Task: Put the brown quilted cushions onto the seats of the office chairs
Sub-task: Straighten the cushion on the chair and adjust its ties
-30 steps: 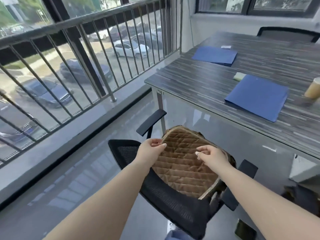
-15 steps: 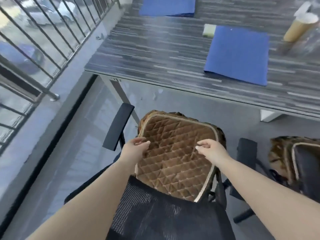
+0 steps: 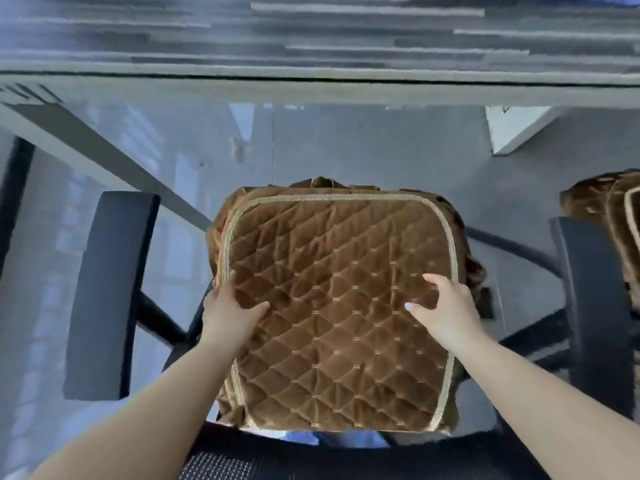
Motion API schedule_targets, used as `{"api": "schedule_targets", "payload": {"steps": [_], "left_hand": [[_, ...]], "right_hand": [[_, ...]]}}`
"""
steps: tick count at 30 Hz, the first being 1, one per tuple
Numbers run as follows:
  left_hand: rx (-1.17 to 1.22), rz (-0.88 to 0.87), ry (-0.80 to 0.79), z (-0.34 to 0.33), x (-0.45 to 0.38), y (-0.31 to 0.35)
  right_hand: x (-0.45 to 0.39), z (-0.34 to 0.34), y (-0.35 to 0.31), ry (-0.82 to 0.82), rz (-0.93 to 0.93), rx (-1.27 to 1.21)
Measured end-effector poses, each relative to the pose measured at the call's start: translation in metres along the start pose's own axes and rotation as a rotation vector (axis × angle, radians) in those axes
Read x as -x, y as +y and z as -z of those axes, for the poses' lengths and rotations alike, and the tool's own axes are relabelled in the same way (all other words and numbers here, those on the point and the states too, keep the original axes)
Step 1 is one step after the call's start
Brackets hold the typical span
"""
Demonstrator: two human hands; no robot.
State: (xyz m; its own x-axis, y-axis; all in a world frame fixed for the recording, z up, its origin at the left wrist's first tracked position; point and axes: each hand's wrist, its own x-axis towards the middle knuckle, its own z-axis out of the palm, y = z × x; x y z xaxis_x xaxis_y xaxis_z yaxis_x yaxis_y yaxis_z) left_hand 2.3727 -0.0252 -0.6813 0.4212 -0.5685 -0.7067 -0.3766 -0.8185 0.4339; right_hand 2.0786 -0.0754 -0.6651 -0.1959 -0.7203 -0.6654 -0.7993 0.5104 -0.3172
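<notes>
A brown quilted cushion (image 3: 339, 306) with a beige piped border lies flat over the seat of a black office chair, seen from straight above. My left hand (image 3: 230, 311) grips its left edge, thumb on top and fingers curled around the side. My right hand (image 3: 445, 308) rests on its right part, fingers bent into the fabric near the piping. The chair's left armrest (image 3: 105, 292) and right armrest (image 3: 588, 306) flank the cushion, and its mesh backrest (image 3: 311, 459) crosses the bottom of the view. The seat itself is hidden under the cushion.
The striped grey desk (image 3: 311, 46) runs across the top, its edge just beyond the chair. A second brown cushion (image 3: 613, 209) on a neighbouring chair shows at the right edge. A white desk leg (image 3: 512, 129) stands at upper right on the glossy grey floor.
The view has swung from the railing and desk to straight down over the chair. The cushion now lies square on the seat, and both hands have shifted to its left and right sides.
</notes>
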Motion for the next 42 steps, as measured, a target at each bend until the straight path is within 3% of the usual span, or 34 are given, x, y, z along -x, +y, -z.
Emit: {"api": "schedule_targets", "payload": {"steps": [4,16,22,26,42], "left_hand": [[-0.158,-0.048,0.107,0.004,-0.012,-0.01],[-0.265,-0.042,0.148,-0.013,-0.043,-0.017],[-0.291,-0.155,0.17,-0.011,-0.046,0.001],[-0.294,-0.096,0.181,-0.014,-0.04,-0.007],[-0.339,-0.064,0.205,-0.018,-0.032,-0.017]], "right_hand": [[-0.005,-0.005,0.008,0.095,-0.031,0.059],[-0.053,-0.012,0.024,0.122,-0.184,0.241],[-0.043,-0.019,0.035,0.237,-0.177,0.177],[-0.046,-0.019,0.027,0.276,-0.115,0.204],[-0.045,-0.023,0.032,0.242,-0.111,0.231]]}}
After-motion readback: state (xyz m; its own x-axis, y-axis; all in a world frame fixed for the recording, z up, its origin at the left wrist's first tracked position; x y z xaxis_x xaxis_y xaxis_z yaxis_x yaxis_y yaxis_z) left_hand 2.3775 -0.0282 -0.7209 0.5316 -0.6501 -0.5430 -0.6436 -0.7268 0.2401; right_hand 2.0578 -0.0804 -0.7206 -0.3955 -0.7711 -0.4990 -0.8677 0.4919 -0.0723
